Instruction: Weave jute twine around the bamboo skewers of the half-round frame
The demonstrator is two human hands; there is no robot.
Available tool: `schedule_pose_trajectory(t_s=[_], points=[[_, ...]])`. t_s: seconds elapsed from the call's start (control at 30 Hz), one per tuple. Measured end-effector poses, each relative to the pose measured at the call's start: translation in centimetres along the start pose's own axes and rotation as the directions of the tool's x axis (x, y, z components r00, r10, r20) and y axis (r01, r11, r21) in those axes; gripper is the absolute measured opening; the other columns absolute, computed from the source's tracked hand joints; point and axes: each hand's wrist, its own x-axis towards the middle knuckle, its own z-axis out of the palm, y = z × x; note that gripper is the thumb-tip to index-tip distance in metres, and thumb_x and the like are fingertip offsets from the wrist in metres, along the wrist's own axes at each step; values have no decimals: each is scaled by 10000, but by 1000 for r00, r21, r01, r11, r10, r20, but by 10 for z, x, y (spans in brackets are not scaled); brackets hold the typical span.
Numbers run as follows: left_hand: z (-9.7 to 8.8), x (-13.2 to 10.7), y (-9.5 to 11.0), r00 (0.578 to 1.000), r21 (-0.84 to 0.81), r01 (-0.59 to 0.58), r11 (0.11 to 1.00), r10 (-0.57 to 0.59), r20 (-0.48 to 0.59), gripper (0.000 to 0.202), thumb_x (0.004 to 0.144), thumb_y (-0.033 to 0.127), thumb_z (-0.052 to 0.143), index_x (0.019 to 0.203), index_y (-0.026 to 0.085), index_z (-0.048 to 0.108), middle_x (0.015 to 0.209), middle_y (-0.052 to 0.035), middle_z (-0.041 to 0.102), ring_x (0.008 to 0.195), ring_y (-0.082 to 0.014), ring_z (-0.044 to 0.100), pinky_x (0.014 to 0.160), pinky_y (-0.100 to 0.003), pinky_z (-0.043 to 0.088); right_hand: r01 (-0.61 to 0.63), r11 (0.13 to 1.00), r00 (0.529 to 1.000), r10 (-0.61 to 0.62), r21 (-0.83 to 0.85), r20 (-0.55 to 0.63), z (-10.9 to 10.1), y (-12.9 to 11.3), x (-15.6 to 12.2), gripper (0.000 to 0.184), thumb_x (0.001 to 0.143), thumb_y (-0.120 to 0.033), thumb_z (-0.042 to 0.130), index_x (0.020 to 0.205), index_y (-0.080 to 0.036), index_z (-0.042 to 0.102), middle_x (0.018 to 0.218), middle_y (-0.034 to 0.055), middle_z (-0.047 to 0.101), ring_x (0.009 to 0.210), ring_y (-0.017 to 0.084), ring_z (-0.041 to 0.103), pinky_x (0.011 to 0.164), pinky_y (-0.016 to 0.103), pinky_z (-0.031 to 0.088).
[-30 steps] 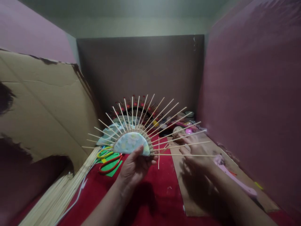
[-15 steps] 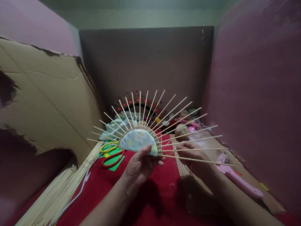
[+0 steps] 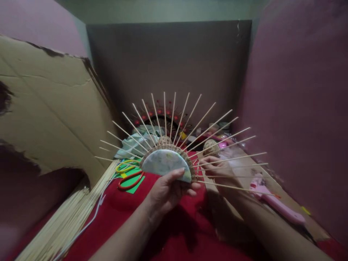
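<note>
My left hand [image 3: 170, 192] grips the lower right of a half-round fan [image 3: 163, 165], thumb on its pale floral cloth front and fingers behind. A band of woven brown twine [image 3: 193, 165] rims the curved edge, and several thin sticks [image 3: 174, 116] radiate from it. My right hand [image 3: 217, 170] is at the fan's right side, partly behind the lowest sticks. Its thumb and forefinger are pinched together, close to the woven edge, on what looks like a thin strand of twine; the strand is hard to make out. Behind this hand lies a ball of twine [image 3: 211, 148].
Left on the red cloth [image 3: 114, 217] lie scissors [image 3: 130, 181] over green paper [image 3: 134, 186], and a bundle of sticks [image 3: 65, 217]. A pink glue gun [image 3: 282, 206] rests on cardboard at right. A decorated fan [image 3: 160, 114] stands behind; torn cardboard [image 3: 49, 108] leans left.
The fan has shifted slightly right and tilted, its sticks spreading higher and wider in view. My right hand has moved up a little, its fingers closer to the woven edge.
</note>
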Motion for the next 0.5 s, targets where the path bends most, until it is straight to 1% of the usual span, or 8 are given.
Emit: schedule_pose_trajectory(t_s=[0.07,0.17,0.23,0.3,0.37,0.43,0.5], points=[[0,-1,0,1000,-1,6,1000,-6,13,181,772,172,474,778,59,614,685,-112,654,645,-234,630,528,-283,488,-37,999,998,36,8,43,-2,1,0,208,624,-346,664,619,-153,585,542,-33,495,481,64,383,475,220,281],[1,-3,-1,999,7,13,1000,-13,31,207,785,183,454,798,54,616,683,-110,648,615,-220,623,525,-287,483,-124,990,986,115,72,117,1,0,-2,214,604,-344,677,664,-154,601,605,-3,554,562,110,484,533,247,352],[2,-3,-2,999,12,23,1000,-24,42,216,790,191,447,822,57,614,697,-111,648,620,-224,621,539,-308,485,-161,983,979,148,90,139,4,-1,-4,210,605,-346,674,660,-158,599,620,8,571,594,132,514,557,265,378],[2,-3,-3,999,12,24,1000,-25,41,214,789,194,449,835,60,611,707,-109,646,630,-229,620,559,-330,486,-177,982,975,165,66,150,4,-1,-3,209,601,-347,676,639,-158,595,613,9,571,597,136,518,562,268,384],[3,-2,-3,999,11,20,1000,-21,32,208,787,194,454,827,61,609,703,-106,644,638,-235,619,563,-336,483,-153,988,981,148,34,128,1,-1,-2,209,600,-348,677,627,-158,594,589,-3,552,568,119,493,544,255,369],[3,-2,-3,1000,11,13,1000,-13,9,192,782,188,462,812,64,606,706,-103,643,649,-240,620,565,-336,481,-105,994,992,106,-18,62,-4,-1,0,205,606,-345,674,623,-156,598,559,-20,523,528,92,446,518,238,338],[4,-1,-2,1000,4,2,1000,-1,-24,165,772,178,476,792,73,601,703,-94,641,652,-240,620,565,-337,481,-67,996,998,68,-58,3,-8,-2,1,195,613,-340,670,634,-157,606,550,-26,517,522,84,428,518,234,328]])
